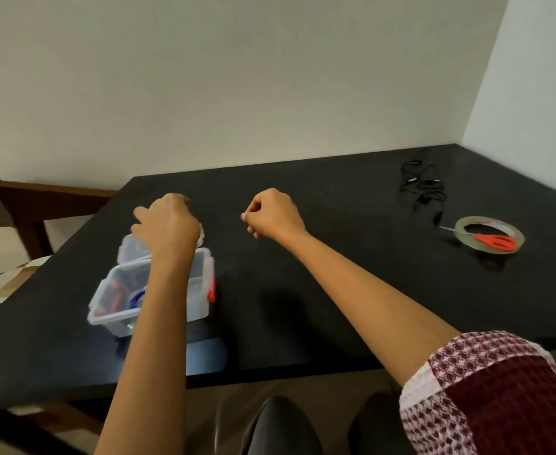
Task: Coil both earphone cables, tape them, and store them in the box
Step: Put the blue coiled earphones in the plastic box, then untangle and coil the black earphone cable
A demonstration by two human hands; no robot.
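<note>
Seemingly the person is dealing with the box (199, 300) at the lower left of the frame before any coiling begins. The earphone cables (422, 188) are lying in a loose black tangle at the upper right, well apart from both hands. The clear box is standing open on the black table (303, 290), with its lid (127, 247) tipped back behind it and a red latch (211, 290) hanging on its right side. Coloured items are showing through its walls, too blurred to name.

To do this step well, I judge that the lid should be laid fully back and released so that it is not dropping shut later. Both cables should then be brought to the middle of the table, where they can be parted before winding. The tape roll (488, 236) is lying just right of the cables with orange-handled scissors (495, 242) resting across it.

The left hand (168, 221) is hovering back-up over the lid's far edge, its forearm crossing above the box. Its fingers are hidden and smeared, so I cannot tell whether it is gripping the lid or only touching it. The right hand (271, 215) is hanging above bare table at mid-frame with its fingers curled tight. Its thumb tip is pressing against the forefinger, and nothing is showing in the pinch.
</note>
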